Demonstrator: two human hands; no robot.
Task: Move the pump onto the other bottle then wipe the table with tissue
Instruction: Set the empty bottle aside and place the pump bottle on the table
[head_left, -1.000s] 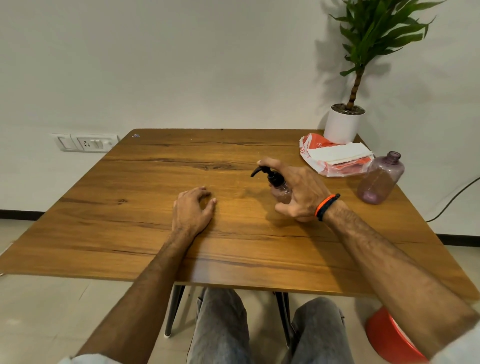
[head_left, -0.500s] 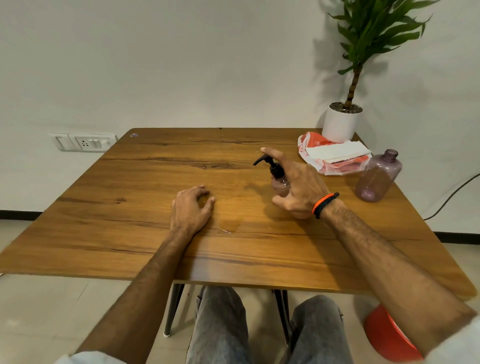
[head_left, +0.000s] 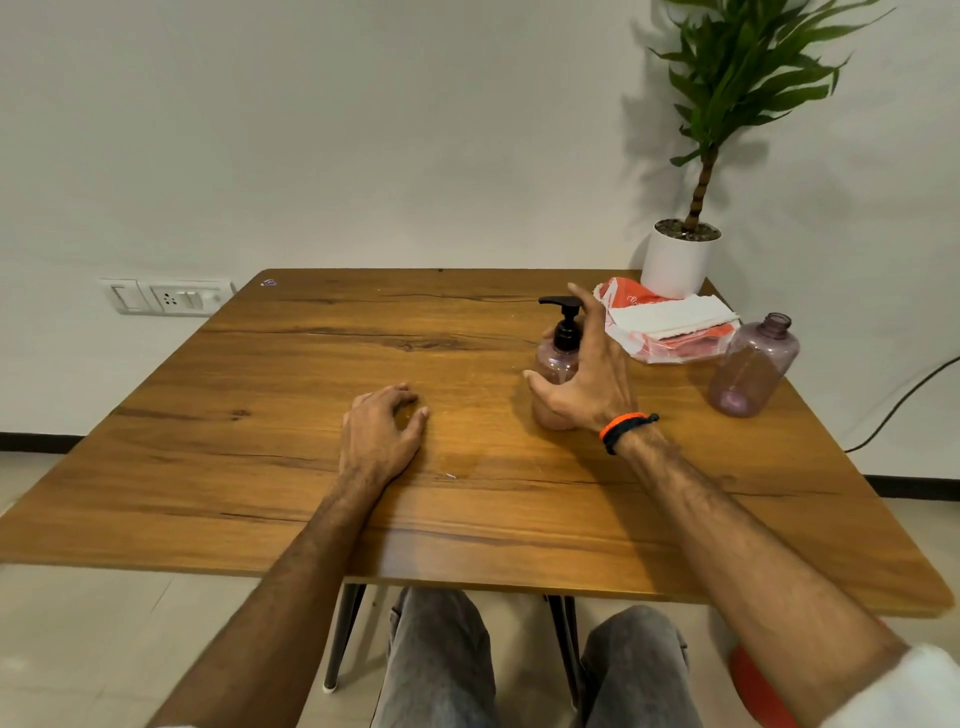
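Note:
A small purple bottle (head_left: 553, 366) with a black pump (head_left: 563, 312) on it stands upright on the wooden table (head_left: 311, 395), right of centre. My right hand (head_left: 587, 384) is spread around it, with the thumb at its left side, the palm covering its right side and the index finger raised beside the pump head. I cannot tell whether the fingers touch the bottle. A second purple bottle (head_left: 753, 364) without a cap stands near the right edge. White tissues (head_left: 670, 317) lie on an orange packet (head_left: 675, 348). My left hand (head_left: 376, 436) rests palm down on the table, holding nothing.
A white pot (head_left: 675, 265) with a green plant stands at the table's far right corner, behind the tissues. A dark cable (head_left: 904, 400) runs along the wall on the right. A red object (head_left: 753, 691) sits on the floor under the right front corner.
My right hand has moved the pump bottle away from me toward the tissues and stood it on the table. The index finger has come off the pump head and the fingers have spread. The left hand stayed put.

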